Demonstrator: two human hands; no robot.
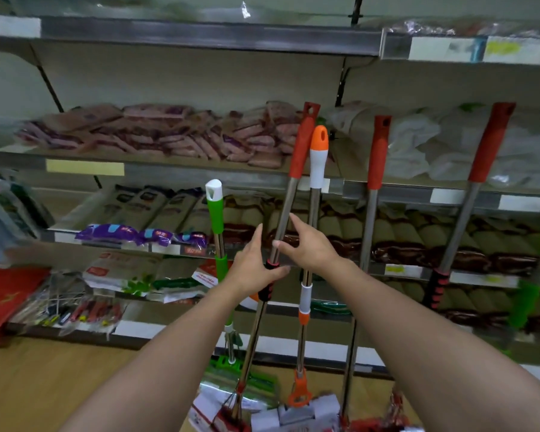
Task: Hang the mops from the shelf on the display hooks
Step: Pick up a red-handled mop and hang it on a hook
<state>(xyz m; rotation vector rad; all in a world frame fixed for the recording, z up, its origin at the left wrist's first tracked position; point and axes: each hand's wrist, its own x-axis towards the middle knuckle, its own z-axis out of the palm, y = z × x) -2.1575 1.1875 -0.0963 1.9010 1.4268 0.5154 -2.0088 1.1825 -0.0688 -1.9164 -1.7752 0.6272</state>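
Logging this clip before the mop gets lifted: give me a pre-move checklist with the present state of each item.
1. Left hand holds the red-handled mop at its black collar: ok.
2. Right hand has a grip on a pole: not ok, fingers spread, thumb only near it.
3. Hanging hole at the red handle's top open: ok.
4. Orange-and-white mop clear of the lift path: not ok, it leans close alongside.
5. Display hook in sight: cannot tell.
6. Green mop standing apart on the left: ok.
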